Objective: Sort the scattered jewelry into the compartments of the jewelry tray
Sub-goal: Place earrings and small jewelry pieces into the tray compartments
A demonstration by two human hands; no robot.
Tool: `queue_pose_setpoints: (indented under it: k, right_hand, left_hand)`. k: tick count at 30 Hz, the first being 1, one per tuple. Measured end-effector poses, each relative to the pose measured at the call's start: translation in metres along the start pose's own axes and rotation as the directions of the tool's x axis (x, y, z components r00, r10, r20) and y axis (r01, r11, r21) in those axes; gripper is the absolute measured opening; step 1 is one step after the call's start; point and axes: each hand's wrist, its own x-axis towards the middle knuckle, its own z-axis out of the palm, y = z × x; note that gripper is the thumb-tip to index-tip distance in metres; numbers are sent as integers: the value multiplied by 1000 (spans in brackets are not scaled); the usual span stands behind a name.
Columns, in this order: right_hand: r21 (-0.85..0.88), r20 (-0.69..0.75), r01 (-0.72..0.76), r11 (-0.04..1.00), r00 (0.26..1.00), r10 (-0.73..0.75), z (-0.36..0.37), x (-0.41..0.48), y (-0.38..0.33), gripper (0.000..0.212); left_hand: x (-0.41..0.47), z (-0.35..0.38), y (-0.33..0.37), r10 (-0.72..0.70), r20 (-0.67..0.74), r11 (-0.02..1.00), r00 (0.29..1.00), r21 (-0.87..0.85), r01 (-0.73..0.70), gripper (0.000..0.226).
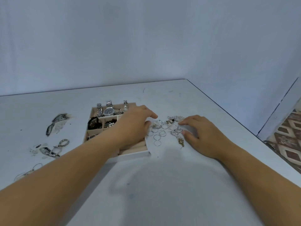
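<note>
Both hands reach to a heap of thin silver wire rings and small dangling earrings lying on the white worktop, just right of the beige compartment tray with a white outer wall. The left hand crosses above the tray's right side, thumb and forefinger parted at the heap's left edge, with nothing plainly held. The right hand is arched at the heap's right edge, fingers loosely curved and spread, tips down by the earrings. It grips nothing that I can see.

The pieces overlap, so my guess is that lifting one ring could drag a hooked earring along with it, or flick loose rings towards the near edge. The left forearm passes low over the tray and could nudge it or disturb what is sorted.

Silver metal-band watches fill the far compartment and dark beaded pieces sit in the middle left one. The left arm hides the right-hand and near compartments. More jewelry waits well to the left: chunky silver rings and faint wire hoops partly cut off by the forearm. The dark smudged patches there could be stains or ornaments, and I cannot tell which. The heap's small pieces are too blurred to count.
</note>
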Motion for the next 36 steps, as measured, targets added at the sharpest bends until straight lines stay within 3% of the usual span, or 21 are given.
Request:
queue_pose_setpoints:
  k: [9, 18, 27, 36]
  right_hand:
    - [-14, -3, 3, 1000, 1000, -3, 4, 2, 4, 26]
    - [-28, 6, -30, 999, 1000, 30, 3, 4, 1, 25]
    - [-51, -49, -110, 993, 993, 107, 9, 18, -14, 31]
    - [10, -32, -171, 985, 985, 171, 11, 23, -15, 26]
  left_hand:
    - [22, -3, 5, -3, 152, 992, 988, 127, -16, 23]
    - [27, 0, 8, 5, 120, 983, 993, 182, -27, 13]
    - [17, 4, 3, 33, -136, 999, 990, 22, -30, 9]
    - [13, 0, 4, -8, -225, 987, 974, -157, -29, 9]
